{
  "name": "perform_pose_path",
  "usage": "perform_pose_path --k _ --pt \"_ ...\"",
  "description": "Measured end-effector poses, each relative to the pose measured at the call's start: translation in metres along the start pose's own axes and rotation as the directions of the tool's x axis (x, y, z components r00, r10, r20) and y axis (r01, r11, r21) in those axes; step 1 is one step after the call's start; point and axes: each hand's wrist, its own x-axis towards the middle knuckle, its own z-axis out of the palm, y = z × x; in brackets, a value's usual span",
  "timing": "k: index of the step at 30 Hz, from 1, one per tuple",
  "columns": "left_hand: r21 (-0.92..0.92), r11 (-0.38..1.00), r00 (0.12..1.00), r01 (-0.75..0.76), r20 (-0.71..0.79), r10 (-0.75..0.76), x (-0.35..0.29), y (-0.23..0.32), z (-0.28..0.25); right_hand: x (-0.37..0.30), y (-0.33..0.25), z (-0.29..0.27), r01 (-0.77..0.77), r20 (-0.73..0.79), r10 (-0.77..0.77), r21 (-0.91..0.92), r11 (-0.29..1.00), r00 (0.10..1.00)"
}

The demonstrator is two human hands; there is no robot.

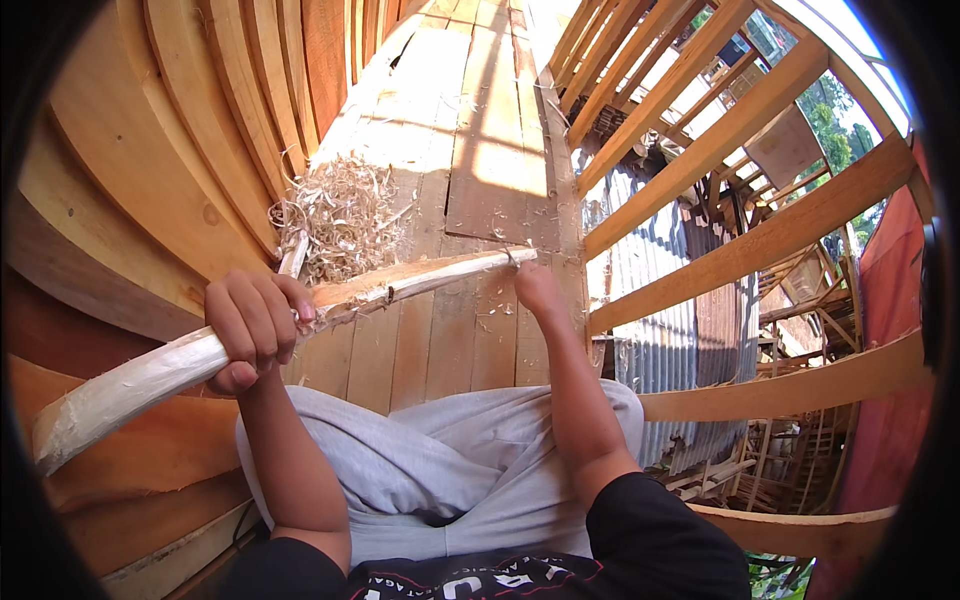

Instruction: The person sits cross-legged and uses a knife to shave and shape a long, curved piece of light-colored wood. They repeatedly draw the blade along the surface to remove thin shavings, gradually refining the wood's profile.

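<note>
A long, pale, peeled wooden branch (140, 385) lies slantwise across my lap, thick at the lower left and thinner toward its far right end. My left hand (255, 330) is closed round its thick part, fingers wrapped over the top. Closed in a fist, my right hand (538, 287) is at the thin end; a small dark piece shows beside the fingers, too small to name. Whether this hand grips the branch tip or a tool cannot be made out. Just beyond my left hand, a short pale wooden piece (294, 254) sticks up beside the shavings.
A heap of curled wood shavings (350, 215) lies on the plank floor (425, 345) ahead of me. Upright boards (140, 150) line the left side. Along the right runs a slatted wooden railing (740, 250), with corrugated metal sheets (650, 400) below it. Grey trousers (430, 460) cover my crossed legs.
</note>
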Motion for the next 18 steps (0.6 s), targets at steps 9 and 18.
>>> perform_pose_path --k 9,18 --pt "0.102 0.995 0.957 -0.014 -0.287 0.043 -0.011 -0.008 0.007 -0.009 -0.011 0.011 -0.11 0.013 0.109 0.14 0.984 0.994" --pt "0.128 0.989 0.951 -0.079 -0.288 0.113 -0.022 -0.007 0.004 -0.063 -0.08 0.01 -0.06 0.032 0.061 -0.043 0.997 0.998"
